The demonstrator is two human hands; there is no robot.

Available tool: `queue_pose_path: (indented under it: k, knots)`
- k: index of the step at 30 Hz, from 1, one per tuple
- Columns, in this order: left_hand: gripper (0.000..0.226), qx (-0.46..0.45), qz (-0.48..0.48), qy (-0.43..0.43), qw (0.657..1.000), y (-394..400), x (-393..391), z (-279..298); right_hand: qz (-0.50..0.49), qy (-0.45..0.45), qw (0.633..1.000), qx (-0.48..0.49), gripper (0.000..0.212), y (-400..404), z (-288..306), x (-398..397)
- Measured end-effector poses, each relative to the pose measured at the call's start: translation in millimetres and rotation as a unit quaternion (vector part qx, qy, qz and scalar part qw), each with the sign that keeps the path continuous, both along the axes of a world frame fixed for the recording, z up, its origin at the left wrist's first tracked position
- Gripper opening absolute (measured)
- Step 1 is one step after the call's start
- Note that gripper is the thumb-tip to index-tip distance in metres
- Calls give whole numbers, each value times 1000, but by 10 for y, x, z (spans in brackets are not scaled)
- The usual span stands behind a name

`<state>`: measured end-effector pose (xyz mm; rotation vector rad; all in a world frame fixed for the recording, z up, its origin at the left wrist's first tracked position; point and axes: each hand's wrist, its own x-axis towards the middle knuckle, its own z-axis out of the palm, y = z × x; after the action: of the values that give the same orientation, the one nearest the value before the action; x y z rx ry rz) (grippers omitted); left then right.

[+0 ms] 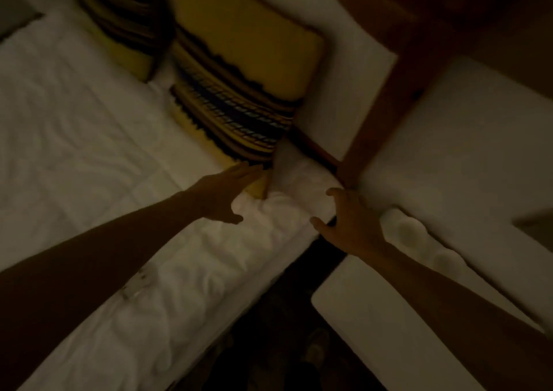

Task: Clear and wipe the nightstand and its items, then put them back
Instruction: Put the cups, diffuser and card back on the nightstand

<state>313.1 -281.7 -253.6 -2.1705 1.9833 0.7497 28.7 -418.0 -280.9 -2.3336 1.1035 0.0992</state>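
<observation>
Although the room is dim and the picture blurred, both sets of fingers can be read: those of the left hand (223,194) lie straight and close together, flat, their tips at the lower corner of the striped yellow pillow (239,91), thumb dropped toward the sheet, with nothing between them. Those of the right hand (350,223) are spread and slightly curled, thumb out to the side, hovering at the bed's corner and gripping nothing.

Outward from the hands, the white bed (89,139) fills the left — rumpled sheet, a second striped pillow (128,22) further back. To the right, across a dark gap of floor, lies a white surface (466,139) which I take to be the nightstand top; its near edge runs from the bed's head corner down toward the lower right, and that seems to be its long axis, though blur leaves this uncertain. A few pale rounded things (407,229) sit along that edge; what they are cannot be told.

As for progress, no cloth shows, and no items are seen on the bed. Wiping and putting back look undone; the hands appear occupied with bedding rather than the nightstand.
</observation>
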Motion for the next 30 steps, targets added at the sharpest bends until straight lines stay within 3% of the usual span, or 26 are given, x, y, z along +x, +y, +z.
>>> queue_pose_path:
  k: [6,11,17,21,24,30]
  knots:
    - [115,-28,193,-22,981,1389,1038,329,118,23,993,2,90,723,188,1234]
    - [104,-25,345,-23,938,2581,1595,319,217,24,976,13,84,1383,167,1977]
    - [76,-2,489,-19,872,3744,1846,-16,320,67,944,54,85,2103,-141,2626]
    - [72,47,519,28,853,4138,1681,-482,396,149,899,113,91,2429,-540,2909]
    - [76,72,498,90,860,4226,1436,-866,443,191,865,137,100,2594,-839,3035]
    - [66,61,479,132,866,4193,1110,-1553,476,175,855,107,104,2872,-1307,3290]
